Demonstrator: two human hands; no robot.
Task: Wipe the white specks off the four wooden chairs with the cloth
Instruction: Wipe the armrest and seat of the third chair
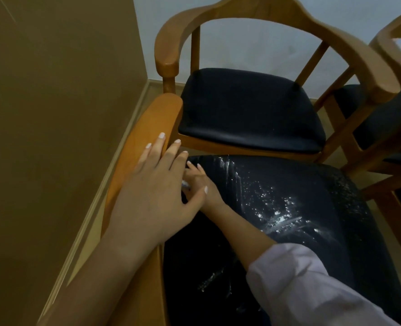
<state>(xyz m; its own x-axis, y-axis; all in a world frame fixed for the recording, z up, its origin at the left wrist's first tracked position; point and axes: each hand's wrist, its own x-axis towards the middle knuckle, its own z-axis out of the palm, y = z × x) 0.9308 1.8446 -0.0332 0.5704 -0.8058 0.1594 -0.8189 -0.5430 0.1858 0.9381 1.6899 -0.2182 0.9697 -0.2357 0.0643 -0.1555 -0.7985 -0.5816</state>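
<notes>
Wooden armrest [147, 128] of the nearest chair carries the left hand [157, 189], fingers straight, grip released. It blocks much of the right hand [200, 184], which reaches to the back corner of the dark seat [336, 243]; a pale scrap [185, 184] there is perhaps the cloth, and that grip's state I cannot tell. White specks [277, 208] scatter over the seat. A second chair [253, 10] stands just beyond, a third chair [392, 43] at right, a brown wall [53, 114] at left.

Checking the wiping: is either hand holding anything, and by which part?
Left hand lies flat on the armrest, holding nothing. Right hand, half hidden: cannot tell.
</notes>
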